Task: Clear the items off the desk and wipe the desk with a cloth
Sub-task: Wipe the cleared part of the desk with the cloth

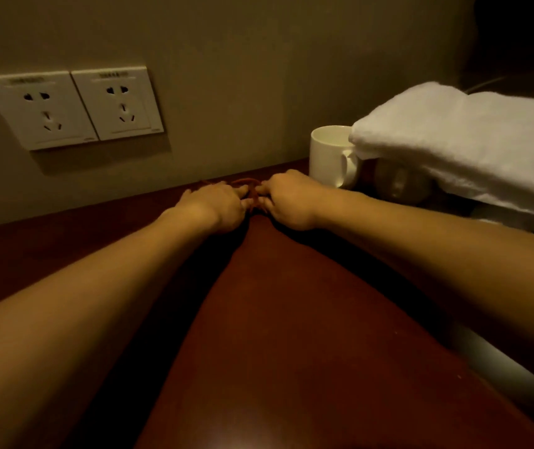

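Note:
Both my arms reach across the dark red-brown desk [291, 319] toward the wall. My left hand [214, 205] and my right hand [288, 200] meet at the back of the desk. Between their fingertips lies a thin reddish cord [248, 184], looped. Both hands pinch it with curled fingers; most of the cord is hidden under them. A white mug [332, 157] stands just right of my right hand. A folded white cloth [460, 144] lies on top of things at the right, above the mug's handle.
Two white wall sockets [74, 106] sit on the beige wall at the left, above the desk. A roundish shiny object [398, 184] sits in shadow under the cloth. The desk's right edge runs diagonally toward the lower right.

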The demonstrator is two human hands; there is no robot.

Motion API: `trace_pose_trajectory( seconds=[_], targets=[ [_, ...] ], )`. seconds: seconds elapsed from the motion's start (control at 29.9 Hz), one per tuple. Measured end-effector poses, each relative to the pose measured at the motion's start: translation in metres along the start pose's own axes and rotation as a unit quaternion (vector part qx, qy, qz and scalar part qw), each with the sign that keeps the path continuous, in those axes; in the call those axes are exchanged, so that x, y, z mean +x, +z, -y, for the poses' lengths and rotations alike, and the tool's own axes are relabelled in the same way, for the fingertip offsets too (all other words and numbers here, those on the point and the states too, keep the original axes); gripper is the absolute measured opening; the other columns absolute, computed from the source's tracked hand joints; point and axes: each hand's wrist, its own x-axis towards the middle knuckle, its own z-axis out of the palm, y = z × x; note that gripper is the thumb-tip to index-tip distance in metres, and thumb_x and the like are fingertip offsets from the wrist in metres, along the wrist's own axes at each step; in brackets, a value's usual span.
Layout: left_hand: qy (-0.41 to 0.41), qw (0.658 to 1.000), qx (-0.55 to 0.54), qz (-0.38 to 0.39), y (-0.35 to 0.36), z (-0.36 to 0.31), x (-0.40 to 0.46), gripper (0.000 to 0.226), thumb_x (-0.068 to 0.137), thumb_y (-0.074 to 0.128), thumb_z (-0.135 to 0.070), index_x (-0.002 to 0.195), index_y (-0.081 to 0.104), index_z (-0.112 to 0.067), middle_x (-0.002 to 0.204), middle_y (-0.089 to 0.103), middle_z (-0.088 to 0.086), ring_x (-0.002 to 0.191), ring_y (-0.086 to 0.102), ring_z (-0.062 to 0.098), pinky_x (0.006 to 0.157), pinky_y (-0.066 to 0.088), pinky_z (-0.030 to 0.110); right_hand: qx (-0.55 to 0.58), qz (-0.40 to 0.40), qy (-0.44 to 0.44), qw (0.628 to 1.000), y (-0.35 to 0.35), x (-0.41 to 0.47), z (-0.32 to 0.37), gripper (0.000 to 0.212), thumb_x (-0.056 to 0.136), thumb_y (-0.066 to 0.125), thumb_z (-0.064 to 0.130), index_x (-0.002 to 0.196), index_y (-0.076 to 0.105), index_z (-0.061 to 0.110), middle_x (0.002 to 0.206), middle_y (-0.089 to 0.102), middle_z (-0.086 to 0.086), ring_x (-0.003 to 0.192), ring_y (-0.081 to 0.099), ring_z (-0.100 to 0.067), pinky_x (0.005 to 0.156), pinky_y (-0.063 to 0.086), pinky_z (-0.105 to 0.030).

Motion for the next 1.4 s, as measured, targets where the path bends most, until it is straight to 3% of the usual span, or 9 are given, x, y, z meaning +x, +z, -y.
trace_pose_trajectory(
  seconds=[0.23, 0.33, 0.53, 0.63, 0.8, 1.04, 1.24, 1.4],
  targets=[
    [-0.015, 1.000, -0.006, -0.011, -0.002, 0.014, 0.034, 0.052, 0.099, 0.024, -0.050, 0.149, 0.023, -0.033, 0.152, 0.031, 0.014, 0.136, 0.033, 0.035, 0.111, 0.026, 0.052, 0.036, -0.014, 0.010, 0.999, 0.003, 0.035, -0.011, 0.032, 0.101, 0.039, 0.026, 0.117, 0.064, 0.014, 0.119, 0.065, -0.011, 0.107, 0.058, -0.030, 0.090, 0.046, -0.036],
    [-0.022, 1.000, -0.008, -0.021, -0.002, 0.012, 0.026, 0.051, 0.100, 0.023, -0.050, 0.148, 0.023, -0.034, 0.151, 0.030, 0.016, 0.136, 0.032, 0.037, 0.111, 0.026, 0.052, 0.038, -0.014, 0.012, 0.999, 0.005, 0.034, -0.011, 0.035, 0.101, 0.038, 0.029, 0.120, 0.063, 0.013, 0.124, 0.063, -0.011, 0.113, 0.056, -0.031, 0.097, 0.044, -0.043],
    [-0.011, 1.000, -0.006, -0.024, 0.000, 0.002, -0.013, 0.051, 0.100, 0.024, -0.048, 0.148, 0.025, -0.033, 0.154, 0.026, 0.013, 0.138, 0.030, 0.035, 0.112, 0.022, 0.053, 0.044, -0.010, 0.006, 0.999, 0.004, 0.004, -0.004, 0.034, 0.100, 0.039, 0.034, 0.115, 0.063, 0.014, 0.121, 0.063, -0.011, 0.111, 0.057, -0.032, 0.094, 0.046, -0.042],
    [0.018, 0.999, 0.006, -0.047, 0.006, -0.008, -0.047, 0.050, 0.099, 0.024, -0.048, 0.147, 0.027, -0.034, 0.152, 0.031, 0.011, 0.135, 0.034, 0.034, 0.110, 0.025, 0.053, 0.034, -0.014, -0.014, 0.999, 0.003, -0.032, 0.002, 0.034, 0.100, 0.039, 0.035, 0.116, 0.061, 0.014, 0.121, 0.062, -0.011, 0.109, 0.057, -0.034, 0.091, 0.046, -0.041],
    [0.051, 0.996, 0.017, -0.074, 0.014, -0.046, -0.117, 0.047, 0.099, 0.027, -0.046, 0.143, 0.034, -0.033, 0.145, 0.039, 0.009, 0.130, 0.038, 0.034, 0.107, 0.030, 0.051, 0.054, -0.011, -0.021, 0.998, -0.003, -0.108, 0.007, 0.043, 0.099, 0.042, 0.038, 0.135, 0.053, 0.018, 0.140, 0.052, -0.011, 0.125, 0.050, -0.032, 0.103, 0.040, -0.044],
    [0.102, 0.992, 0.018, -0.077, 0.022, -0.112, -0.203, 0.048, 0.098, 0.027, -0.047, 0.143, 0.033, -0.032, 0.144, 0.041, 0.006, 0.131, 0.036, 0.030, 0.112, 0.022, 0.052, 0.051, -0.007, -0.015, 0.999, -0.014, -0.224, 0.012, 0.047, 0.099, 0.044, 0.038, 0.142, 0.045, 0.020, 0.151, 0.041, -0.003, 0.141, 0.033, -0.020, 0.112, 0.030, -0.033],
    [0.152, 0.983, 0.029, -0.096, 0.031, -0.153, -0.275, 0.051, 0.096, 0.024, -0.053, 0.144, 0.031, -0.036, 0.143, 0.041, 0.001, 0.130, 0.035, 0.027, 0.112, 0.022, 0.050, 0.055, -0.011, 0.004, 0.998, -0.017, -0.326, 0.019, 0.053, 0.098, 0.041, 0.047, 0.147, 0.037, 0.026, 0.155, 0.033, 0.003, 0.144, 0.025, -0.010, 0.111, 0.019, -0.020],
    [0.192, 0.975, 0.037, -0.107, 0.036, -0.182, -0.327, 0.060, 0.088, 0.015, -0.059, 0.140, 0.035, -0.037, 0.136, 0.046, 0.000, 0.125, 0.040, 0.025, 0.111, 0.024, 0.046, 0.073, -0.009, 0.037, 0.997, -0.017, -0.401, 0.028, 0.058, 0.095, 0.039, 0.054, 0.148, 0.033, 0.031, 0.156, 0.028, 0.009, 0.144, 0.019, -0.004, 0.116, 0.016, -0.020]
  ],
)
